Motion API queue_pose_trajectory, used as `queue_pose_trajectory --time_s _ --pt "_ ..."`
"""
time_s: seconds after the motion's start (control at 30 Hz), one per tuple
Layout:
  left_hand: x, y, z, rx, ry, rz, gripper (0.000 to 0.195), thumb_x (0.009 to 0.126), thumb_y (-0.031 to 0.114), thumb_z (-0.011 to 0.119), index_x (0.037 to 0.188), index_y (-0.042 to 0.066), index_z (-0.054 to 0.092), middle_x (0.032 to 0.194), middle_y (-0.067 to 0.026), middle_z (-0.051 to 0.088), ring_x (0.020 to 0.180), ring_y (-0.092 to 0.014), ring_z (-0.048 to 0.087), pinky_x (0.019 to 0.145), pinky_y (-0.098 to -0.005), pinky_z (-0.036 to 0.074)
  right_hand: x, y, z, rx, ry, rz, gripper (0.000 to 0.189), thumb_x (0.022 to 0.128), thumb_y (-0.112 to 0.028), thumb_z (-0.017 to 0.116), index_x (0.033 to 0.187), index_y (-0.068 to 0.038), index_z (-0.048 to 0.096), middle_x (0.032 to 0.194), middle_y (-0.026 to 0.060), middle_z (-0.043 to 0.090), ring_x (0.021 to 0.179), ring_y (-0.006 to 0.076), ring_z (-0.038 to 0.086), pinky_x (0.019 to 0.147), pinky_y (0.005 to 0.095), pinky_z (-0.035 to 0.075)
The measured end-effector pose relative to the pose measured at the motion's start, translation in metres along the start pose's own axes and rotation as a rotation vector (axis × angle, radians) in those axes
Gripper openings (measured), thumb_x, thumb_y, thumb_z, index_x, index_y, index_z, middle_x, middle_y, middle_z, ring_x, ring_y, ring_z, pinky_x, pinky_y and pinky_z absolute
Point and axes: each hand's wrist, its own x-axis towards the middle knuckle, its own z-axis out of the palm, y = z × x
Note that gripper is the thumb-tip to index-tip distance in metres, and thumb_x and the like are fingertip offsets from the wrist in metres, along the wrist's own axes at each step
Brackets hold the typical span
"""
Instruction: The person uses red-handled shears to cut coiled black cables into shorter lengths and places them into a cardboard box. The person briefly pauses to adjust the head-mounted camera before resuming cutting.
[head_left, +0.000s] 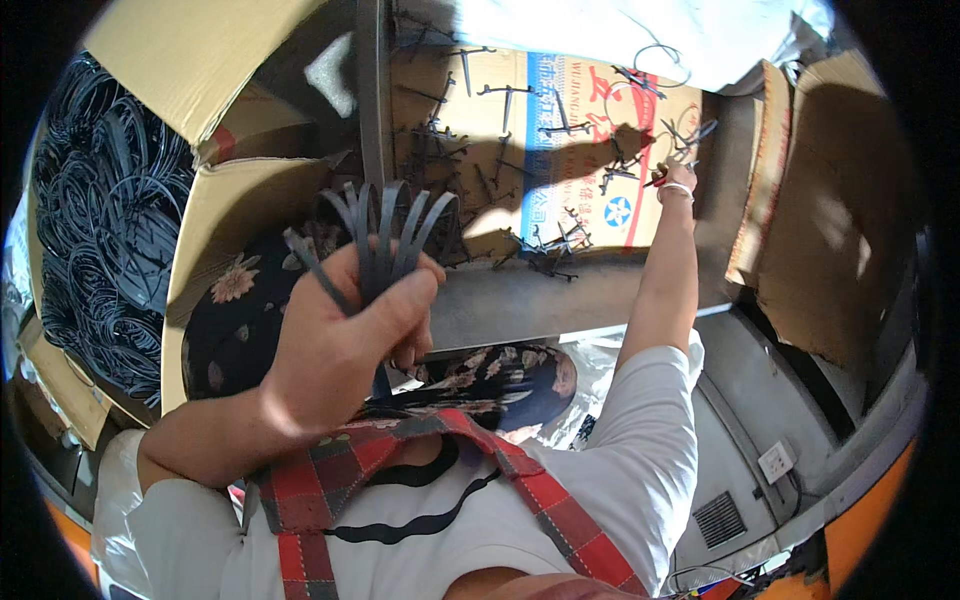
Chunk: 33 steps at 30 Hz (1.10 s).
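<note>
My left hand (337, 322), raised in front of my chest, grips a bundle of flat black plastic straps (382, 247), apparently cable ties, whose curved upper ends fan out above the fingers. At the far right of the work surface, my right hand (679, 178) closes around a small tool (656, 180) with a red part; the fingers hide most of it. Dark branched plastic pieces (686, 139) lie just beyond those fingertips, and I cannot tell whether they touch. Beneath is a flat printed cardboard sheet (510, 67), with several more black branched plastic pieces (559, 240) scattered over it.
On the left stands an open cardboard box (180, 300) full of coiled black plastic ties (112, 202). A metal bar (373, 97) divides the far side. Upright cardboard (817, 210) borders the right. Lower right, a metal cabinet (742, 405) carries a power socket (776, 460).
</note>
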Motion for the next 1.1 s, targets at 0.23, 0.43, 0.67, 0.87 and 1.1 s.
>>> queue_pose_trajectory --time_s 0.23,0.43,0.67,0.87,1.1 --pt "0.005 0.015 -0.005 -0.109 -0.004 -0.095 0.020 0.095 0.018 0.056 0.105 0.001 0.055 0.072 -0.0030 0.058 0.064 -0.008 0.056 0.056 -0.0231 0.044 -0.015 -0.024 0.102 -0.746 0.266 -0.406 0.035 0.076 -0.007 0.059 0.107 0.006 0.050 0.093 0.0266 0.063 0.093 0.0394 0.063 0.082 0.0440 0.049" --pt "0.007 0.016 -0.015 -0.204 0.039 -0.004 0.015 0.094 0.010 0.056 0.105 0.000 0.055 0.072 -0.0053 0.059 0.062 -0.009 0.057 0.051 -0.0217 0.043 -0.023 -0.038 0.086 -0.786 0.822 -0.434 0.047 0.078 -0.014 0.064 0.118 -0.004 0.042 0.107 0.0180 0.053 0.099 0.0343 0.057 0.081 0.0432 0.050" --pt "0.011 0.022 -0.012 -0.154 0.033 -0.046 0.015 0.094 0.009 0.055 0.105 -0.001 0.054 0.073 -0.0055 0.059 0.064 -0.008 0.057 0.052 -0.0208 0.044 0.003 -0.013 0.077 -0.864 0.499 -0.202 0.030 0.075 -0.012 0.062 0.101 0.003 0.059 0.099 0.0165 0.067 0.084 0.0265 0.066 0.073 0.0345 0.053" --pt "0.007 0.013 -0.011 -0.184 0.026 -0.040 0.015 0.095 0.009 0.055 0.105 -0.001 0.055 0.072 -0.0052 0.059 0.063 -0.009 0.057 0.054 -0.0226 0.045 -0.003 0.012 0.155 -0.847 -0.007 -0.573 0.052 0.076 -0.035 0.070 0.108 0.004 0.060 0.107 0.0248 0.064 0.103 0.0363 0.061 0.090 0.0389 0.047" --pt "0.003 0.010 -0.002 -0.085 0.061 -0.016 0.020 0.092 0.021 0.060 0.101 0.003 0.058 0.069 -0.0016 0.058 0.060 -0.008 0.054 0.054 -0.0216 0.042 -0.094 0.032 0.149 -1.057 -0.261 -0.650 0.028 0.071 -0.011 0.058 0.094 0.006 0.063 0.093 0.0278 0.065 0.092 0.0384 0.064 0.083 0.0405 0.050"
